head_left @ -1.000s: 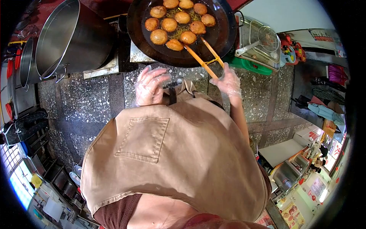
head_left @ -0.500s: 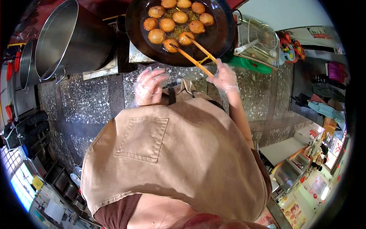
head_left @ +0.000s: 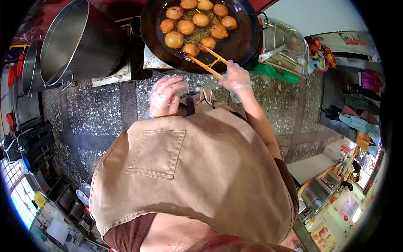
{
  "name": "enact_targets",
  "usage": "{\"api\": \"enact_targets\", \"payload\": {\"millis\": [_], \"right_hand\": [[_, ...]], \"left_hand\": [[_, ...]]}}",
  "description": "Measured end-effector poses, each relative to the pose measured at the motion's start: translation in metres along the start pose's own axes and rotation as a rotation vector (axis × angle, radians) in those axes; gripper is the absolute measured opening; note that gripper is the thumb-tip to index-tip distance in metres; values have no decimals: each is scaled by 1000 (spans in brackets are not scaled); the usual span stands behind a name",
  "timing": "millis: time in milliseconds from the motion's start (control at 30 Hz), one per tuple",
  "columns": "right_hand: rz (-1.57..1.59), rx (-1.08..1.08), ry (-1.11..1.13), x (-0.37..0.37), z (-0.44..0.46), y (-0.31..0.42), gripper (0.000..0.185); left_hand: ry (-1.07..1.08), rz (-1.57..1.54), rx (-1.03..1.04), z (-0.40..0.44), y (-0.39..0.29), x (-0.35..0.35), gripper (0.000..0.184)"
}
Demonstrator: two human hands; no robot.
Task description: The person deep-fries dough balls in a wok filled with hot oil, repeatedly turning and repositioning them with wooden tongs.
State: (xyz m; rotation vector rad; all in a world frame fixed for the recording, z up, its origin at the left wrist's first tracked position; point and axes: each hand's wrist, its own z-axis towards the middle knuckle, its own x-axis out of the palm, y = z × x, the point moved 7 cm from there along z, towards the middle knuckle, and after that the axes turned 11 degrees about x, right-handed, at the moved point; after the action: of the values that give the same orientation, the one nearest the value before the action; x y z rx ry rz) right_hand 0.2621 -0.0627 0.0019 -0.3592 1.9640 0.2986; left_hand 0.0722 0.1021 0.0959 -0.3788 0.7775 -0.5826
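Note:
Several golden-brown round pieces, one of them a fried piece [head_left: 185, 27], lie in oil in a large dark wok [head_left: 157, 52]. My right hand [head_left: 236, 78], in a clear glove, is closed on wooden tongs [head_left: 212, 70] joined by a yellow tie. The tongs' tips reach the near side of the wok, by the two nearest pieces; whether they grip one I cannot tell. My left hand [head_left: 166, 95], also gloved, hangs below the wok's near edge with fingers curved and apart, holding nothing.
A tall metal pot [head_left: 94, 46] stands left of the wok, with another pot [head_left: 30, 69] beyond. On the right, a wire strainer [head_left: 294, 42] lies on a metal tray [head_left: 275, 35] above a green basket [head_left: 281, 74]. A metal sink [head_left: 315, 194] is at lower right.
My right hand has moved left with the tongs, whose tips have swung left to the nearest pieces. Those pieces have shifted and turned slightly. My left hand has hardly moved.

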Motion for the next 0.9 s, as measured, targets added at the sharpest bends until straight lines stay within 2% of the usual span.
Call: {"api": "enact_targets", "payload": {"millis": [33, 300, 567, 800, 900], "right_hand": [[-18, -1, -22, -3, 0, 2, 53], [-96, 35, 68, -14, 9, 1, 52], [-93, -77, -234, -9, 22, -9, 59], [-67, -57, -270, -11, 42, -17, 63], [-64, -35, -214, -15, 49, -19, 63]], "left_hand": [[-3, 2, -2, 0, 0, 0, 23], [41, -44, -17, -5, 0, 1, 29], [76, -97, -30, -8, 7, 9, 33], [90, -78, -5, -10, 9, 14, 34], [92, -66, -27, -8, 4, 14, 32]]}}
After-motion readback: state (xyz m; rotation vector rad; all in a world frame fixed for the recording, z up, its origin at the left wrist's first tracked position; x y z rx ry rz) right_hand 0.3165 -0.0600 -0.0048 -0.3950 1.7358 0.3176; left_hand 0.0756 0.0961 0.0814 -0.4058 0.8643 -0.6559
